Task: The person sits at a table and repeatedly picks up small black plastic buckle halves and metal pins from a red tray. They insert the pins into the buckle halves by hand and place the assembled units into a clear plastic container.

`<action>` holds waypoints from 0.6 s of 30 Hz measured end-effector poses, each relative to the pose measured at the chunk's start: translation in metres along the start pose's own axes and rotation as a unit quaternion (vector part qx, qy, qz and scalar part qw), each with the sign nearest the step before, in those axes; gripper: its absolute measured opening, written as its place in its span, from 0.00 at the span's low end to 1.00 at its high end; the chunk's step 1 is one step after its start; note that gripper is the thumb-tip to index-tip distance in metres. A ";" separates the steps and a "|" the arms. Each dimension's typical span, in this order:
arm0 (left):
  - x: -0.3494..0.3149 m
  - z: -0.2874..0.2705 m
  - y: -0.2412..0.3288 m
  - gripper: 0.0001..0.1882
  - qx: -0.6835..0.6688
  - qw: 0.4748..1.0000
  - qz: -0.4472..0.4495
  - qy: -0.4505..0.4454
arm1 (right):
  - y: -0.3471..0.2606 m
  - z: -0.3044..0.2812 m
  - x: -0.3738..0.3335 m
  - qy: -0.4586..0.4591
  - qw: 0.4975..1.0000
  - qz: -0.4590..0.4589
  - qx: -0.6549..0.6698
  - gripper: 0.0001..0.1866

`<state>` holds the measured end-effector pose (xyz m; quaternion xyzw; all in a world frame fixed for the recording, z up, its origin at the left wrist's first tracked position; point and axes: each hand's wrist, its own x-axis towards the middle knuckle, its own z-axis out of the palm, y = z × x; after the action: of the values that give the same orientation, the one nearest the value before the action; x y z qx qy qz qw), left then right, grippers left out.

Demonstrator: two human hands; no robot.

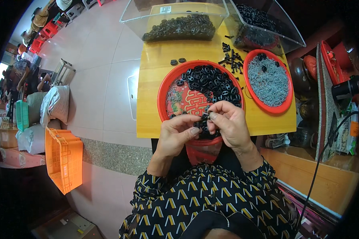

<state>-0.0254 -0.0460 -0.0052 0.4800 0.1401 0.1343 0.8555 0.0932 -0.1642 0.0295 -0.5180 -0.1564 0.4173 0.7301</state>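
Note:
Both my hands meet over the near side of a round red tray (pixel 162 97), which holds many small black oval pieces (pixel 211 81) with two holes each. The fingers of my left hand (pixel 175 133) are closed at one side of a small black piece (pixel 205 116). Opposite them, my right hand (pixel 231 125) pinches with thumb and forefinger at the same spot. A thin silvery bit shows at its fingertips, too small to name. Right of this tray, a second red tray (pixel 290 93) is filled with small silvery metal pins or screws (pixel 267 81).
On the yellow table (pixel 151 79) lie loose black screw-like parts (pixel 235 61) and two black oval pieces (pixel 178 61). Two clear bins (pixel 175 28) (pixel 263 24) of black parts stand at the far side. An orange basket (pixel 64 159) sits at the left; a black cable (pixel 321 151) hangs at the right.

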 end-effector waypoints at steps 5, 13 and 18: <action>0.002 0.000 -0.003 0.16 -0.084 0.995 0.027 0.039 | -0.003 -0.003 -0.006 -0.003 0.998 0.013 -0.066 0.05; 0.002 0.000 -0.003 0.16 -0.055 0.996 0.068 0.028 | -0.007 0.004 -0.006 -0.008 0.989 0.038 -0.143 0.06; 0.002 0.001 -0.003 0.16 -0.029 0.996 0.081 0.024 | -0.006 0.003 -0.006 -0.012 0.989 0.036 -0.144 0.05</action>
<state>-0.0229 -0.0480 -0.0075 0.4613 0.1169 0.2186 0.8519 0.0899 -0.1674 0.0372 -0.6181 -0.2047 0.4227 0.6304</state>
